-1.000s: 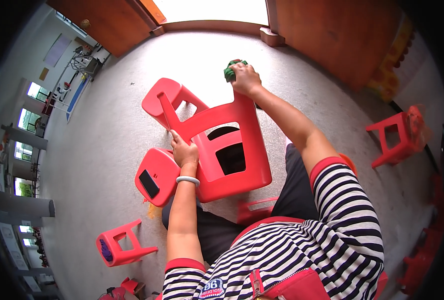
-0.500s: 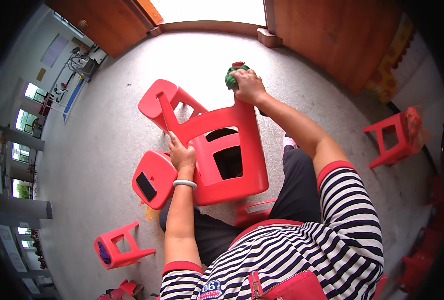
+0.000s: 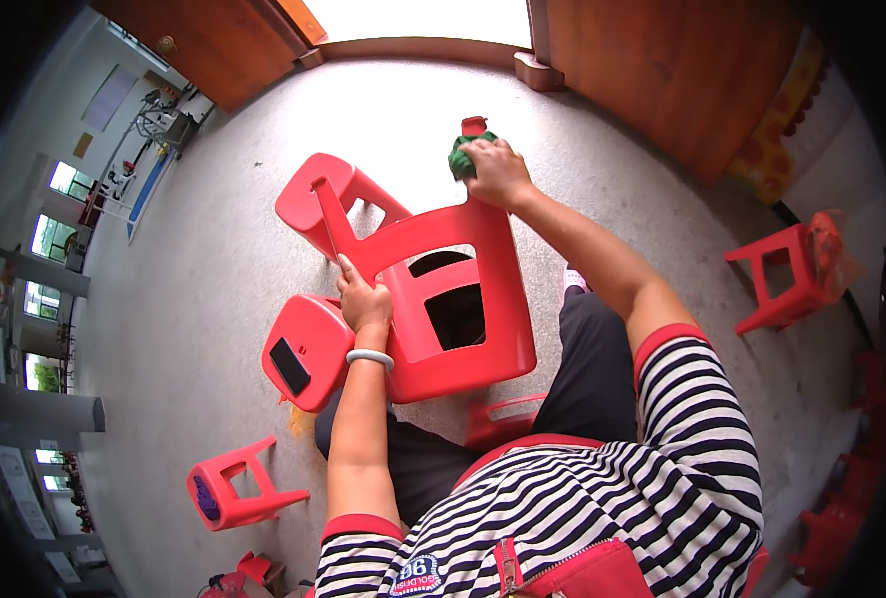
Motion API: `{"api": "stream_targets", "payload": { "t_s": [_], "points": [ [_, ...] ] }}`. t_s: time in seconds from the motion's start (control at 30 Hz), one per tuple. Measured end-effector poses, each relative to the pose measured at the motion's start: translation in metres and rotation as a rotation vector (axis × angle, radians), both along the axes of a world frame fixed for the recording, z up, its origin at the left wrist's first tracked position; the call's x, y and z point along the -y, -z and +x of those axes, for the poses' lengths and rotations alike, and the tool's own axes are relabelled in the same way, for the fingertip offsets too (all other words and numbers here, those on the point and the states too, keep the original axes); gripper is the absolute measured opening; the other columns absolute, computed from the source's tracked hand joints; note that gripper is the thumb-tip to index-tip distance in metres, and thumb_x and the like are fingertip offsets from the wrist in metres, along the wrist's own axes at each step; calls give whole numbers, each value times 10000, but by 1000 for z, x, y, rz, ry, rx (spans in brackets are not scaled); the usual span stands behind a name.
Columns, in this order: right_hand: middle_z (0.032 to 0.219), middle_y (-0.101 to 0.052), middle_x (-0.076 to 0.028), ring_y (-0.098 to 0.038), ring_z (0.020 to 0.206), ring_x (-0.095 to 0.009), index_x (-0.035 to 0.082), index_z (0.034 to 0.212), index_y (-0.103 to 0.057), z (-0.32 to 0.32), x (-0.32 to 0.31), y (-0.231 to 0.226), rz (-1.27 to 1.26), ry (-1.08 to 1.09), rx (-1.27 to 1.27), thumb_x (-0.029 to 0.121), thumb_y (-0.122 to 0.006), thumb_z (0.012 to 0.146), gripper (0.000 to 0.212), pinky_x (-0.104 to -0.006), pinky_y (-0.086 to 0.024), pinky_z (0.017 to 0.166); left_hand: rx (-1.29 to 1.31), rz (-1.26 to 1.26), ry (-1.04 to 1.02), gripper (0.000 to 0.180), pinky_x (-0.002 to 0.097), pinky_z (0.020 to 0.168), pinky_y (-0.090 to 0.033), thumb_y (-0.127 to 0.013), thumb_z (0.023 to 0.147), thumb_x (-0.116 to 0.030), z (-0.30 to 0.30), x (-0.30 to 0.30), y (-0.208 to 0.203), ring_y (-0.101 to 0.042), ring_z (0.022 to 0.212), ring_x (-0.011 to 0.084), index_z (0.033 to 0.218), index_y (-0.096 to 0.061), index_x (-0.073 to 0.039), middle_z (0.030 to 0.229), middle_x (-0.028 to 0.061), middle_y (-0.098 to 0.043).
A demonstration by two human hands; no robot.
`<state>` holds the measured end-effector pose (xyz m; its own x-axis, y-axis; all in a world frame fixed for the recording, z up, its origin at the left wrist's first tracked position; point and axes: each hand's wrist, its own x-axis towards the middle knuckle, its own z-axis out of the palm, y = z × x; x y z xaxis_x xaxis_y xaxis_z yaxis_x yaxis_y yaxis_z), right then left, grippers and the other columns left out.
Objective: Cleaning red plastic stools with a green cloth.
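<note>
A large red plastic stool (image 3: 508, 324) lies tipped over in front of me, its legs pointing away. My left hand (image 3: 366, 302) is closed on its left edge, near the base of the left leg. At the far right leg, my right hand (image 3: 498, 172) presses a green cloth (image 3: 458, 159) around the leg. The red tip of that leg sticks out beyond the cloth. My right fingers are partly hidden by the hand itself.
Left of the stool stand a red stool (image 3: 313, 189) and another with a black phone (image 3: 289, 367) on top. A small red stool with a purple cloth (image 3: 205, 496) is at lower left. One more red stool (image 3: 777, 279) stands right. Wooden doors (image 3: 662, 80) are ahead.
The cloth sits slightly lower on the leg, so more of the red tip shows. The large stool has shifted slightly away from me, with my left hand still on it.
</note>
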<state>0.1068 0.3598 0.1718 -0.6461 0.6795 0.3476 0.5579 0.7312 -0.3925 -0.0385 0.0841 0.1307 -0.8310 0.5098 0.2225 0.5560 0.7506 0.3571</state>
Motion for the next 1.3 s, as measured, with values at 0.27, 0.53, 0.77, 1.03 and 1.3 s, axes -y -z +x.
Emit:
{"api": "stream_targets", "payload": {
  "t_s": [0.27, 0.53, 0.77, 1.03, 1.3],
  "points": [
    [1393, -564, -34, -462, 1340, -303, 224, 1328, -584, -18, 2, -15, -100, -26, 108, 318, -666, 795, 547, -497, -449, 1065, 27, -37, -70, 858, 482, 960, -507, -607, 812, -202, -5, 7, 5, -585, 1153, 438, 1569, -219, -92, 1379, 244, -496],
    [1345, -611, -47, -523, 1293, -287, 223, 1267, -628, -13, -38, -27, -82, 71, 114, 343, -652, 796, 487, -483, -468, 1040, 35, -30, -3, 870, 481, 936, -522, -630, 820, -226, 2, -8, 0, -607, 1126, 425, 1575, -214, -112, 1373, 231, -496],
    [1345, -593, -39, -488, 1319, -271, 219, 1298, -610, -4, 8, -20, 24, -120, 211, 361, -665, 787, 533, -516, -437, 1056, 43, -9, -58, 868, 477, 949, -520, -624, 819, -225, -6, 8, 2, -593, 1156, 429, 1577, -212, -120, 1377, 240, -492],
    [1385, -588, -20, -487, 1325, -267, 248, 1305, -621, -19, -36, -25, -74, 78, 136, 387, -667, 807, 519, -512, -431, 1067, 52, -16, -19, 853, 483, 935, -531, -614, 835, -205, 5, -11, -2, -601, 1148, 432, 1579, -205, -122, 1384, 242, -485],
    [1375, -561, -58, -464, 1341, -301, 218, 1299, -611, -3, -15, -16, -36, -114, 111, 337, -685, 805, 514, -465, -428, 1098, 39, 4, -11, 856, 485, 948, -527, -623, 828, -218, -8, 6, -2, -580, 1190, 418, 1577, -217, -140, 1388, 238, -484]
  ]
}}
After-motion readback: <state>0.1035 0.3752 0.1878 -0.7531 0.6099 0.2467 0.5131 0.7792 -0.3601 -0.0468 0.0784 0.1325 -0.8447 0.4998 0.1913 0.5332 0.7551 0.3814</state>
